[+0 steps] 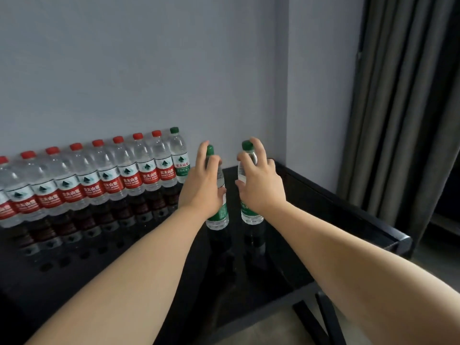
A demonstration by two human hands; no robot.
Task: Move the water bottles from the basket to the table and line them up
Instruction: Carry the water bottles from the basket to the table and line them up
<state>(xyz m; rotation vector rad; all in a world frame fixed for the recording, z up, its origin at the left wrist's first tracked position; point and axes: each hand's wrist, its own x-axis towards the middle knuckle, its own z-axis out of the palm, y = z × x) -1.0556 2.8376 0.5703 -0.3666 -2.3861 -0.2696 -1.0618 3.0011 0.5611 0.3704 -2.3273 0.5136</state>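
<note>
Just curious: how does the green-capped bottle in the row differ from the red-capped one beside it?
The green-capped bottle has a green label; the red-capped bottle a red one. The green-capped bottle has a neighbour on one side only; the red-capped bottle on both. Both are clear and upright.

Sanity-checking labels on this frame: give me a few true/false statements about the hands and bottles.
1. The left hand grips the left green-capped bottle, and the right hand grips the right green-capped bottle. True.
2. Every bottle in the wall row has a red cap. False: the end bottle at its right end has a green cap.
3. Both held bottles lie on their sides. False: both are upright.
4. The wall row stands on the dark table. True.
</note>
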